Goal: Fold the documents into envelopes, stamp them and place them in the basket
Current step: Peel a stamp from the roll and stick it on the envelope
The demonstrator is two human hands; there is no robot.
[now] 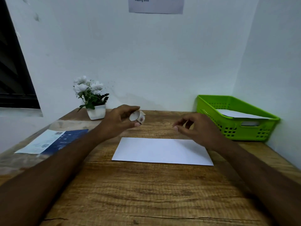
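A white envelope lies flat on the wooden desk in front of me. Above its far left corner, my left hand holds a small roll of stamps between thumb and fingers. My right hand hovers over the envelope's far right part, fingers loosely curled and holding nothing. At the back right stands a green plastic basket with a white envelope inside it.
A blue and white printed document lies at the desk's left edge. A white pot of white flowers stands against the back wall. A paper notice hangs on the wall above. Walls close off the back and right.
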